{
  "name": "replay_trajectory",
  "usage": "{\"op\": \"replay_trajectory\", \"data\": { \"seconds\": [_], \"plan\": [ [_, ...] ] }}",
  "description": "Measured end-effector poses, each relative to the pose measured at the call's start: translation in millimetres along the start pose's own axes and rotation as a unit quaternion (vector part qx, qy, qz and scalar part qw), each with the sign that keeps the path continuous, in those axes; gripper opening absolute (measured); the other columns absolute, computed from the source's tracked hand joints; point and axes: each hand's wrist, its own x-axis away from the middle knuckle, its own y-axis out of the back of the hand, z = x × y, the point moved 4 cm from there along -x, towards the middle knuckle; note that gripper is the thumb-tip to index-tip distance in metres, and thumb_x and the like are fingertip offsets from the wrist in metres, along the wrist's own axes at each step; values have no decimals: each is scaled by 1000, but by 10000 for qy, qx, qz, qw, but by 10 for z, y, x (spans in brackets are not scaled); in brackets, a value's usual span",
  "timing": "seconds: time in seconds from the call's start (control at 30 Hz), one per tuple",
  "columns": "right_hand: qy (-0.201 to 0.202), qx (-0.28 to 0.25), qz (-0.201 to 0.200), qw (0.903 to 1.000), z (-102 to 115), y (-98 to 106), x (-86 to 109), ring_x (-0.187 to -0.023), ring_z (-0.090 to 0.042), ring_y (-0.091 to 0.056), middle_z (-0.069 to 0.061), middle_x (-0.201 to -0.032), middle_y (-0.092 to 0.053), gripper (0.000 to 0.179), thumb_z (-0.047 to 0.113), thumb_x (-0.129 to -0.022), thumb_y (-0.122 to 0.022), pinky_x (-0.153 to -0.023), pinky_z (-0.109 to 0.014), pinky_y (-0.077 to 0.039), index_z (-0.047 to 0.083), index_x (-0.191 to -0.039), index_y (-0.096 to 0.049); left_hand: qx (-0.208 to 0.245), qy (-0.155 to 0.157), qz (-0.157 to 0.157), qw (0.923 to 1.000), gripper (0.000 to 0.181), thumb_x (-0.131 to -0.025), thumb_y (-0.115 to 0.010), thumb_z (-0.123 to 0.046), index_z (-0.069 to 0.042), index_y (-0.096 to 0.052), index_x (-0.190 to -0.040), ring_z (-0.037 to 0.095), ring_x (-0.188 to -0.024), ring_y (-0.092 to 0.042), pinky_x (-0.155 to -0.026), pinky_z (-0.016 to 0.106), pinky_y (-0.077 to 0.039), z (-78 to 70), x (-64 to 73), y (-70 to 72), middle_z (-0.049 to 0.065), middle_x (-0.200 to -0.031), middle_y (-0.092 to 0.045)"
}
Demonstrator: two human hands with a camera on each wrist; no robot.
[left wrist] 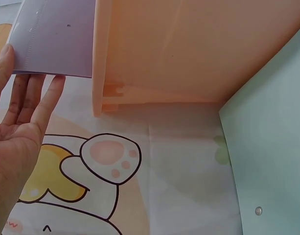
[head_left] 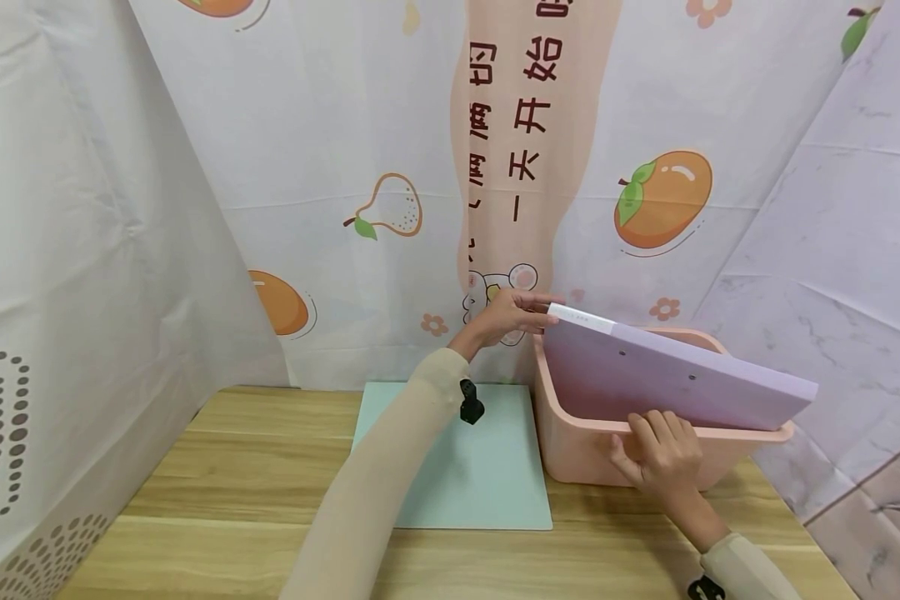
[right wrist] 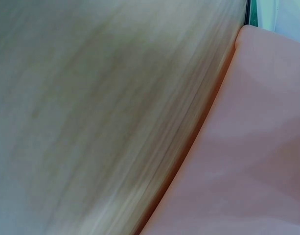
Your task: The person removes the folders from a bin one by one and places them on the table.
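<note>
A lavender file folder [head_left: 645, 383] with two rivets leans at a slant in the pink plastic bin [head_left: 581, 454], partly above its rim. My left hand [head_left: 504, 317] holds the folder by its upper left end, near the white label strip. In the left wrist view, the thumb lies on one side of the folder [left wrist: 59, 36] and the fingers on the other. At the bin's front rim, my right hand [head_left: 663, 458] grips the edge, fingers over the top and thumb outside. The right wrist view shows only the bin wall [right wrist: 252, 137] and tabletop, not the hand.
A mint green folder [head_left: 472, 475] lies flat on the wooden table [head_left: 232, 500], left of the bin. Behind the table hangs a white curtain [head_left: 307, 150] with fruit prints. A perforated white panel [head_left: 0, 442] stands at the left.
</note>
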Motion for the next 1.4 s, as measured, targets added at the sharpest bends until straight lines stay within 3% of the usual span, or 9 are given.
{"op": "replay_trajectory", "data": {
  "seconds": [0.3, 0.6, 0.93, 1.4],
  "plan": [
    [-26, -17, 21, 10000, 4, 1, 0, -51, -37, -42, -18, -60, -50, 51, 37, -95, -55, -45, -46, -29, -7, -69, -60, -93, -34, -31, 9999, 42, -93, -73, -4, -2, -66, -134, 17, -101, -72, -93, 47, -60, -9, 18, -7, 20, -128, -70],
    [-4, -12, -9, 10000, 8, -10, -26, -50, -36, -41, -18, -59, -49, 53, 38, -96, -54, -44, -46, -28, -7, -68, -60, -109, -52, -272, 9996, 40, -91, -75, -5, -3, -69, -131, 20, -104, -73, -87, 37, -62, 5, -8, -28, 18, -126, -71],
    [-56, 5, -52, 10000, 12, -18, -47, -50, -36, -40, -17, -58, -48, 54, 39, -96, -54, -44, -46, -27, -6, -67, -59, -158, -159, -305, 9993, 39, -92, -74, -7, -3, -68, -131, 21, -104, -73, -86, 36, -63, 23, -18, -39, 19, -126, -71],
    [-66, 23, -79, 9999, 19, -30, -42, -49, -36, -39, -18, -58, -48, 52, 38, -95, -54, -44, -46, -27, -6, -67, -58, -3, -140, -488, 9987, 38, -91, -73, -3, -1, -69, -129, 12, -93, -71, -83, 34, -63, 21, -17, -62, 22, -122, -72]
  ]
}}
